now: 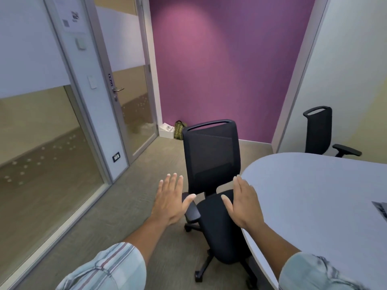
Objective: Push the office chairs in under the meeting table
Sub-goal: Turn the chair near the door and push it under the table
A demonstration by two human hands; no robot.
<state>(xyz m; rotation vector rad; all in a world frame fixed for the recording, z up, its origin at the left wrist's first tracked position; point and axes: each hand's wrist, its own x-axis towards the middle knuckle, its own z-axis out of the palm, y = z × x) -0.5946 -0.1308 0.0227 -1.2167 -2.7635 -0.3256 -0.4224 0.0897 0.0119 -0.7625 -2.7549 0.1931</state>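
- We're at the reach-in: both hands are out ahead of us, flat and spread, gripping nothing, aimed at the near black mesh-backed office chair (211, 162).
- Our left hand (170, 200) hovers over the chair's near armrest (192, 212); our right hand (244, 203) hangs above the seat, just by the rounded edge of the pale grey counter (314, 197). Whether either palm touches anything, we cannot tell.
- That chair stands at the counter's curved end, side-on to it, seat partly tucked under the rim, wheeled base out on the carpet floor (129, 206).
- Next move, by our reckoning: take hold of the backrest or armrest, swivel the seat to face the counter, then roll it straight under.
- A second black office chair (319, 130) waits at the far side, backrest and one armrest showing above the top, looking not yet pushed in.
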